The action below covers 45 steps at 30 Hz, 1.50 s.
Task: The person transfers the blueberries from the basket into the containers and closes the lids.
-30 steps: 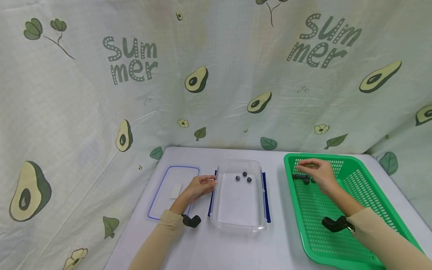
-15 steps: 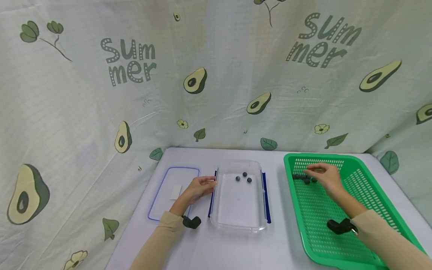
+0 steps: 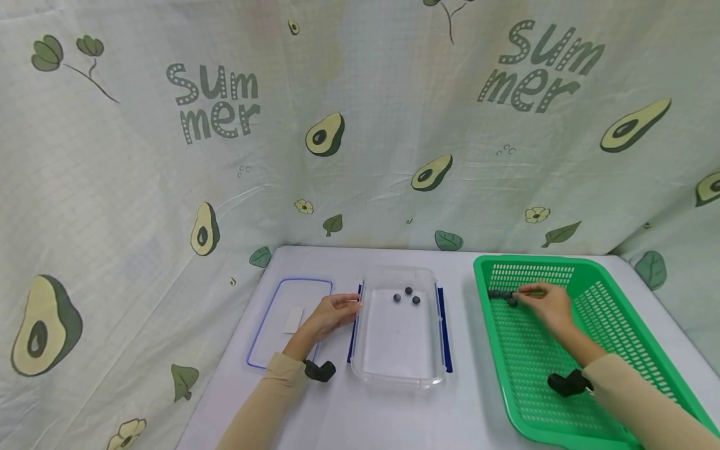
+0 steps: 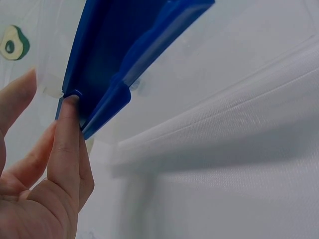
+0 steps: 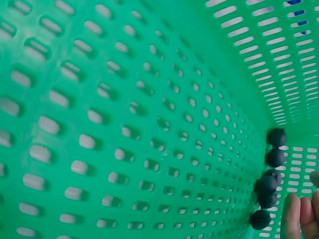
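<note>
Inside the green perforated plastic basket (image 3: 607, 325), at its far left corner, the right hand (image 3: 548, 304) reaches down to a small cluster of dark round berries (image 3: 504, 296). Its fingertips (image 5: 299, 216) sit just beside the nearest berry at the foot of the basket wall; whether they pinch one or only touch it cannot be told, as the head view hides the tips and the wrist view shows only two of them at the frame's edge. The other berries line up along the wall just beyond the fingers.

Across the white table (image 3: 349, 412), the left hand (image 3: 329, 314) rests with relaxed, nearly straight fingers (image 4: 67, 144) against the blue side clasp (image 4: 117, 59) of the clear rectangular plastic container (image 3: 400, 369), which holds three dark berries (image 3: 407, 295) near its far end. A clear blue-rimmed lid (image 3: 275, 319) lies flat just left of that hand.
</note>
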{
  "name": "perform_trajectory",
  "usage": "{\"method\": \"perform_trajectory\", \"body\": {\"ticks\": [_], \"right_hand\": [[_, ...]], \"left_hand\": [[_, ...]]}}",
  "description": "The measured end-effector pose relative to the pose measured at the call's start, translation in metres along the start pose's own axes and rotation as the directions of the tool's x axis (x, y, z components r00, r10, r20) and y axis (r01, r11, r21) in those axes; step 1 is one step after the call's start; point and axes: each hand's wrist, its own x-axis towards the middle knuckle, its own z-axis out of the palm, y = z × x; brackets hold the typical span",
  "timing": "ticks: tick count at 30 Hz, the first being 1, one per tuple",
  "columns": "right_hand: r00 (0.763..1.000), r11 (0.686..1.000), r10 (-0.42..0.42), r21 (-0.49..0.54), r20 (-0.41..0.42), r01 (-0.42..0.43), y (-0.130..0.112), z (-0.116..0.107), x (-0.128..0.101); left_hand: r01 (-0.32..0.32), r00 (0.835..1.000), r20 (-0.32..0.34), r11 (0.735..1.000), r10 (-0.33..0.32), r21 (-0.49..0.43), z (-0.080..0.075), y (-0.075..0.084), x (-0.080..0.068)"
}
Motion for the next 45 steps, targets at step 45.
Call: {"method": "perform_trajectory", "body": {"ticks": [45], "right_hand": [[0.989,0.987,-0.101,-0.137,-0.106,0.086,0.019,0.031,-0.006]], "left_hand": [[0.01,1.0,0.006,1.0,-0.01,-0.012,0.001,0.001,0.0]]}}
